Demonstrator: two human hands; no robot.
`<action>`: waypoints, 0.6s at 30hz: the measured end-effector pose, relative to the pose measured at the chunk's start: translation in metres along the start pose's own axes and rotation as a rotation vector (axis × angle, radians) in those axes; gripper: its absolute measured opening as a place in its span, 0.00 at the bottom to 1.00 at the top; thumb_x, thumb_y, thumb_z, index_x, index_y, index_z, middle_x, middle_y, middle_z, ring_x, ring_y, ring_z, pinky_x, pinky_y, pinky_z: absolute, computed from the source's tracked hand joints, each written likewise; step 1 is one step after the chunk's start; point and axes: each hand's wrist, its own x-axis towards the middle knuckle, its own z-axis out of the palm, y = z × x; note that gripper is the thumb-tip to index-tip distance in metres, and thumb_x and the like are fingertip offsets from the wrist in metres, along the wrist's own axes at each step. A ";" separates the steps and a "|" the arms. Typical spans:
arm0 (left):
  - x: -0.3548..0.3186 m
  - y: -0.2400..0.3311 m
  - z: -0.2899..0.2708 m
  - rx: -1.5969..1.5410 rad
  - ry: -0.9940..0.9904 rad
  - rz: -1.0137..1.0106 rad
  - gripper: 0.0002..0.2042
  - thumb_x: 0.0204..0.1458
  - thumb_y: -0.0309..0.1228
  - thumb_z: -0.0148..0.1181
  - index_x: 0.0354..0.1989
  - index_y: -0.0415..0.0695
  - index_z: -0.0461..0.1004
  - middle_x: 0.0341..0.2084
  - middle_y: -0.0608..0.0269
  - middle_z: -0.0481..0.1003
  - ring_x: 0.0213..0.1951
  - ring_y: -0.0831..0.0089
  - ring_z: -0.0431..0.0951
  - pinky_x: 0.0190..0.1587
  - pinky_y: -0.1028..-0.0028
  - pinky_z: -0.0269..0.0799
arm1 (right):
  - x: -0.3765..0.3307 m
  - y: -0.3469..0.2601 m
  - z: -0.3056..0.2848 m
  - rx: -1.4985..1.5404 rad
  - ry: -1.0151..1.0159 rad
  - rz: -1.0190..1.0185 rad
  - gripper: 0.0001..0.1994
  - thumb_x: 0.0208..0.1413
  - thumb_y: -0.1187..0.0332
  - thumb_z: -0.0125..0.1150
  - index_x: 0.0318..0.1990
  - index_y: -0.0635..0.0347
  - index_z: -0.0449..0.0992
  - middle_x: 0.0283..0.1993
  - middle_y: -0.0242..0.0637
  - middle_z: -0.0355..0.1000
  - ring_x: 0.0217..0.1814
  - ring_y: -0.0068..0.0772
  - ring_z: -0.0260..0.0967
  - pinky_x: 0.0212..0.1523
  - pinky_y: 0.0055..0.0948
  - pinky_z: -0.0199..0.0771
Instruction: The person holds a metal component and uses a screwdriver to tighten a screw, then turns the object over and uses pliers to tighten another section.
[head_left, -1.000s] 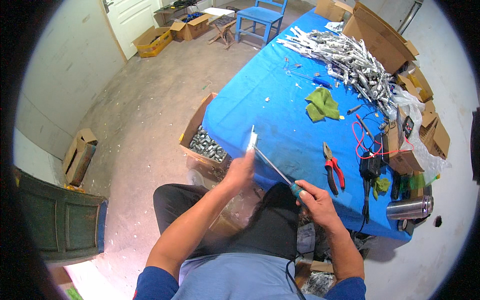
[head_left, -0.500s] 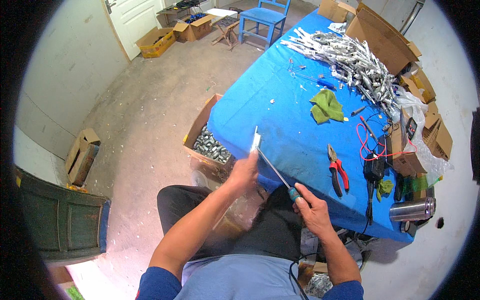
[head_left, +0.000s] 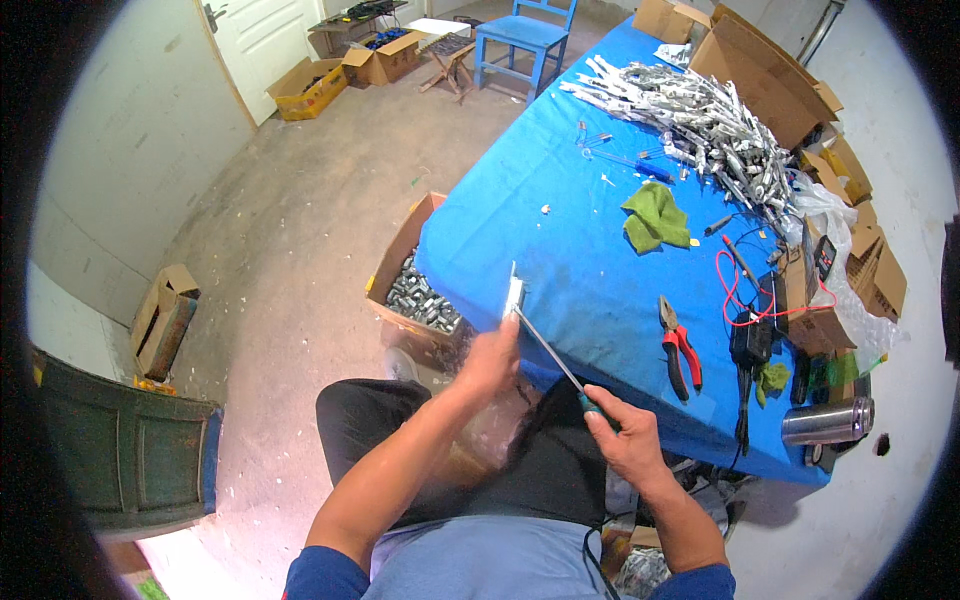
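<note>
My left hand (head_left: 490,358) is closed around the lower end of a small white and silver part (head_left: 514,296), with a thin pin standing up from its top. It is held over the near corner of the blue-covered table (head_left: 480,235). My right hand (head_left: 625,432) grips the teal handle of a screwdriver (head_left: 550,350). The long metal shaft slants up to the left, and its tip meets the part just above my left fingers. Whether the tip sits inside the part or only against it is too small to tell.
Red-handled pliers (head_left: 680,350), a green cloth (head_left: 655,217) and a black adapter with cables (head_left: 752,338) lie on the table. A heap of white and silver parts (head_left: 715,130) fills its far end. Beside the near corner, a cardboard box (head_left: 400,243) holds metal pieces. A steel flask (head_left: 828,421) lies at right.
The right fingers now cover more of the screwdriver's handle, and that hand sits slightly lower in view. The left hand keeps its hold on the part, a little lower. The whole view has shifted slightly.
</note>
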 end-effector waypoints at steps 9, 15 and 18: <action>0.002 0.007 -0.003 -0.042 -0.036 -0.080 0.27 0.63 0.57 0.48 0.20 0.47 0.66 0.13 0.70 0.62 0.15 0.76 0.59 0.18 0.72 0.53 | 0.011 -0.003 -0.023 0.481 -0.214 0.604 0.21 0.61 0.66 0.60 0.61 0.58 0.73 0.30 0.31 0.73 0.21 0.17 0.66 0.21 0.18 0.63; 0.001 0.006 0.000 -0.075 -0.048 -0.050 0.27 0.63 0.57 0.47 0.20 0.47 0.66 0.13 0.70 0.62 0.14 0.76 0.58 0.17 0.72 0.52 | 0.015 -0.006 -0.032 0.647 -0.223 0.728 0.21 0.62 0.64 0.60 0.61 0.58 0.72 0.30 0.31 0.73 0.21 0.15 0.65 0.19 0.16 0.61; 0.001 0.004 0.001 -0.080 -0.047 -0.058 0.27 0.63 0.57 0.47 0.19 0.48 0.65 0.13 0.70 0.62 0.13 0.76 0.57 0.17 0.72 0.51 | 0.013 -0.002 -0.025 0.550 -0.216 0.645 0.20 0.62 0.65 0.60 0.60 0.58 0.73 0.29 0.30 0.72 0.21 0.15 0.65 0.20 0.17 0.63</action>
